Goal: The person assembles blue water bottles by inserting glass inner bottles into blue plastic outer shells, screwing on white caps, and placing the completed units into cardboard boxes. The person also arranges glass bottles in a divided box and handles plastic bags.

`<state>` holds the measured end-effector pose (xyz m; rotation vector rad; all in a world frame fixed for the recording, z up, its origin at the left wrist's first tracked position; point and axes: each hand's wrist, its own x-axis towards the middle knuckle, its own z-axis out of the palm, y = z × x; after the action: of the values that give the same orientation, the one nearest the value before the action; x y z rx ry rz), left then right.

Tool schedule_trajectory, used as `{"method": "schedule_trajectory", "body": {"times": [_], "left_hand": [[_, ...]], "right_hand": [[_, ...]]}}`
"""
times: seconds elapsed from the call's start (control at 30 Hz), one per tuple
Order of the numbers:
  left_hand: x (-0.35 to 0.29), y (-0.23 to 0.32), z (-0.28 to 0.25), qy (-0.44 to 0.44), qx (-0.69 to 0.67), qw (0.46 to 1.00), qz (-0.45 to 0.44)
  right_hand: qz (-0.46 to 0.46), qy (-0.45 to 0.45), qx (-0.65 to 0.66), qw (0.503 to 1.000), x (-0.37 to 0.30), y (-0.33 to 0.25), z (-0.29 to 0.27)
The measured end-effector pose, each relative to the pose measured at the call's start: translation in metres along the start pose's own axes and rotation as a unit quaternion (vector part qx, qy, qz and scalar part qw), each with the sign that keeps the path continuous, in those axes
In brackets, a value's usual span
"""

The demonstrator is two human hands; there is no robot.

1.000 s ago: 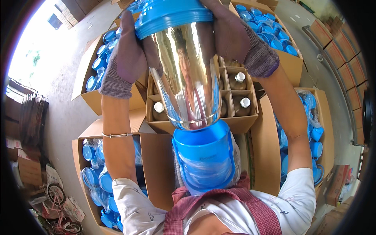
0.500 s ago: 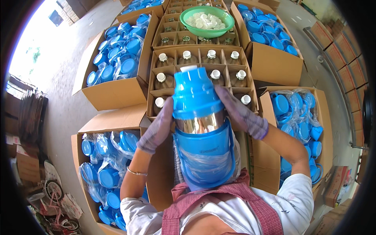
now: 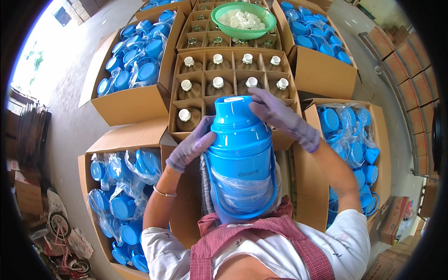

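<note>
A blue thermos flask (image 3: 240,161) stands upright close in front of my body, with a carrying handle hanging at its front. Clear plastic film wraps its lower part, and a white piece shows in its top opening. My left hand (image 3: 192,145), in a purple-grey glove, grips the left side of the upper shell, thumb in front and fingers partly hidden behind. My gloved right hand (image 3: 282,116) lies against the right side of the neck, fingers stretched out toward the rim. Beyond the flask, bottle-shaped liners with white caps (image 3: 218,82) stand in a divided carton (image 3: 173,109).
A green bowl (image 3: 215,24) of white caps rests on a farther divided carton. Open cartons of blue plastic parts stand at far left (image 3: 128,105), near left (image 3: 133,135), far right (image 3: 324,72) and near right (image 3: 308,186). Stacked boxes (image 3: 396,65) line the right side.
The upper shell has come down over the shiny metal band, which no longer shows. My right hand has moved up to the neck; my left hand stays at the shell's side.
</note>
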<state>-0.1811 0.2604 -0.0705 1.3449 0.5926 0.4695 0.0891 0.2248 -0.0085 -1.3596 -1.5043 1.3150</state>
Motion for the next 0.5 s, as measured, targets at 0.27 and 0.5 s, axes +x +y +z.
{"method": "schedule_trajectory", "body": {"times": [0.27,0.5], "left_hand": [[-0.011,-0.017,0.017,0.038,-0.056,0.997,0.020],[-0.029,0.015,0.054,0.181,0.217,0.959,-0.014]], "right_hand": [[0.050,0.035,0.077,0.995,0.000,0.009,0.039],[0.014,-0.098,0.260,0.961,0.005,0.041,0.029]]}}
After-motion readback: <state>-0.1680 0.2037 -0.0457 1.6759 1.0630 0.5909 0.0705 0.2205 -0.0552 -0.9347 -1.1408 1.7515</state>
